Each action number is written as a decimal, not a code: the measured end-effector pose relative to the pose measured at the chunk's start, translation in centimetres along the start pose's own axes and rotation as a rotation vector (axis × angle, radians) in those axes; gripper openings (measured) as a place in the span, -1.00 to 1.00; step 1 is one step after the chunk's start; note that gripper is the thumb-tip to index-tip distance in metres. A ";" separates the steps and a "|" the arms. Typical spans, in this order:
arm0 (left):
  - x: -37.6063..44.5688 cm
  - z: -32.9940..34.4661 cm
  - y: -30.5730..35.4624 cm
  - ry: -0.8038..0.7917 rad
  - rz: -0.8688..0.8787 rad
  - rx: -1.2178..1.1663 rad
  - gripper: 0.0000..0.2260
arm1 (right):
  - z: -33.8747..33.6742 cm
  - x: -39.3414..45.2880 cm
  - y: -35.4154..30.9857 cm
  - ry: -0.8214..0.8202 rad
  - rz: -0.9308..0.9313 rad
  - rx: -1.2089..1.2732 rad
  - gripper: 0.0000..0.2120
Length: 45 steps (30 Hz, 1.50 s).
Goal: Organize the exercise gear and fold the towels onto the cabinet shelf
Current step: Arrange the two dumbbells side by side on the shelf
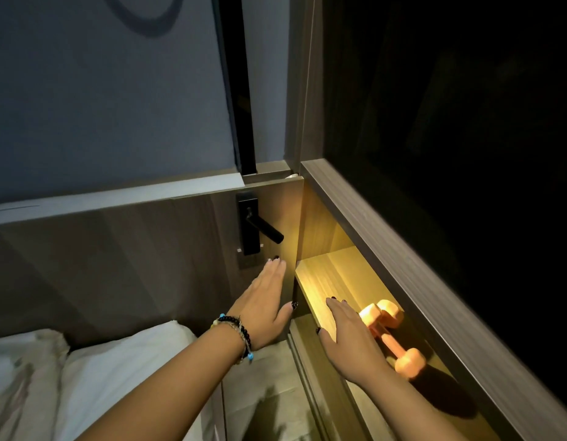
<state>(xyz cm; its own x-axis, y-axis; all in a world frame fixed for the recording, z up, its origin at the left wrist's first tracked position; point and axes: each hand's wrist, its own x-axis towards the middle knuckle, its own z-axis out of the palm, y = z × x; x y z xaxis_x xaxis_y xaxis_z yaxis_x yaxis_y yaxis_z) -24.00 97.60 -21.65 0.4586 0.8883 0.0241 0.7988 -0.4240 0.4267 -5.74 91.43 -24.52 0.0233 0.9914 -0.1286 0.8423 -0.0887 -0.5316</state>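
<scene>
Two orange dumbbells lie on the lit wooden cabinet shelf (326,275): one (399,351) along the shelf, the other (382,311) behind it, partly hidden. My right hand (349,332) rests flat and open on the shelf, just left of the dumbbells, touching or nearly touching the near one. My left hand (263,303), with beaded bracelets at the wrist, is held flat and open against the wooden panel below a black door handle (256,229). Neither hand holds anything. No towel is on the shelf.
White bedding (94,377) lies at the lower left. A wooden frame edge (419,275) overhangs the shelf on the right, beside a dark glass surface. A grey wall rises above the panel on the left.
</scene>
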 end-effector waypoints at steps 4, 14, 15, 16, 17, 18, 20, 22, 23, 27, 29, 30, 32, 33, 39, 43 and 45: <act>3.6 0.2 -1.2 -0.028 0.045 0.078 -0.32 | 0.3 4.5 0.8 0.009 0.018 -0.026 -0.40; 12.1 2.4 -3.9 -0.073 0.218 0.101 -0.34 | 0.6 11.2 3.4 -0.017 0.206 -0.033 -0.38; 13.0 3.0 -4.1 -0.088 0.251 0.096 -0.34 | 0.9 11.5 3.9 -0.020 0.255 -0.027 -0.38; 13.9 3.6 -4.3 -0.106 0.279 0.091 -0.34 | 1.2 11.8 4.5 -0.008 0.304 -0.014 -0.38; 14.9 4.4 -4.5 -0.138 0.319 0.090 -0.34 | 1.8 12.1 5.1 0.015 0.366 0.005 -0.39; 15.8 5.2 -4.7 -0.155 0.346 0.092 -0.34 | 2.2 12.2 5.5 0.031 0.414 0.015 -0.40; 17.0 6.2 -5.2 -0.175 0.368 0.111 -0.35 | 2.8 12.4 6.0 0.042 0.473 0.021 -0.38; 18.3 7.2 -5.7 -0.210 0.415 0.145 -0.36 | 3.8 12.7 6.5 0.074 0.519 0.024 -0.36; 18.8 7.8 -6.0 -0.214 0.441 0.168 -0.36 | 4.2 12.9 6.7 0.091 0.534 0.016 -0.36; 19.6 9.7 -6.6 -0.258 0.540 0.247 -0.35 | 6.2 13.5 8.0 0.189 0.544 -0.019 -0.37; 19.6 11.0 -7.1 -0.258 0.574 0.222 -0.33 | 7.5 14.0 8.6 0.258 0.583 -0.010 -0.38; 19.4 11.7 -7.3 -0.252 0.598 0.195 -0.33 | 8.1 14.1 8.8 0.297 0.615 0.012 -0.41; 18.9 13.3 -8.1 -0.223 0.654 0.154 -0.31 | 9.4 13.8 8.9 0.372 0.649 0.021 -0.47; 18.6 14.0 -8.7 -0.199 0.683 0.149 -0.31 | 10.0 13.4 8.7 0.412 0.637 0.000 -0.48; 15.8 17.5 -13.1 -0.099 0.838 0.092 -0.32 | 15.1 9.9 6.3 0.602 0.562 -0.076 -0.56; 13.2 19.0 -15.7 -0.127 0.862 -0.037 -0.32 | 19.2 6.9 4.7 0.653 0.644 -0.059 -0.41; 12.0 19.5 -16.7 -0.151 0.871 -0.076 -0.32 | 20.9 5.6 4.3 0.674 0.654 -0.057 -0.40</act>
<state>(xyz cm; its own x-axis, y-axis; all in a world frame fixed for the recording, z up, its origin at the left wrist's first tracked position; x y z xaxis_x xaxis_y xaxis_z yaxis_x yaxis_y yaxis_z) -24.19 111.91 -46.12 0.9424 0.2211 0.2511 0.1172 -0.9211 0.3713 -13.26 94.61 -45.01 0.7931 0.5942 0.1340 0.5763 -0.6606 -0.4811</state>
